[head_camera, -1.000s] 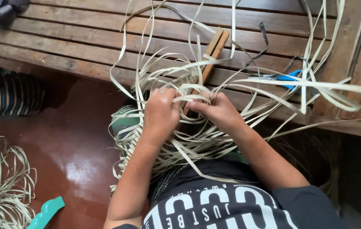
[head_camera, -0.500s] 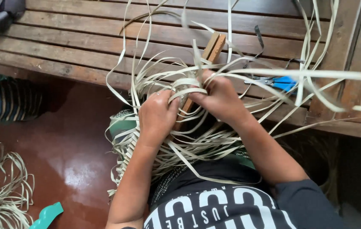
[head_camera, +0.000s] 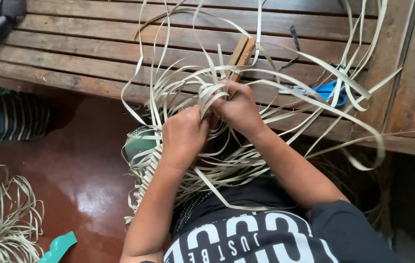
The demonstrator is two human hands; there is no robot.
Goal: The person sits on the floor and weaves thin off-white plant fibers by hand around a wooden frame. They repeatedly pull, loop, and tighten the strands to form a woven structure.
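Over a wooden slatted bench [head_camera: 95,44], two bare hands work a tangle of pale weaving strips [head_camera: 227,160] held in the lap. Left hand [head_camera: 184,136] is closed around a bunch of strips; right hand [head_camera: 236,108] pinches strips just above it. Blue-handled scissors [head_camera: 322,90] lie on the bench nearby.

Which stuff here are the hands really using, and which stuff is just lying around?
In use:
- left hand and right hand, both gripping pale weaving strips
- half-woven piece on the lap

Lying about:
- blue-handled scissors on the wooden bench
- wooden sticks
- spare strip bundle on the floor
- striped woven piece
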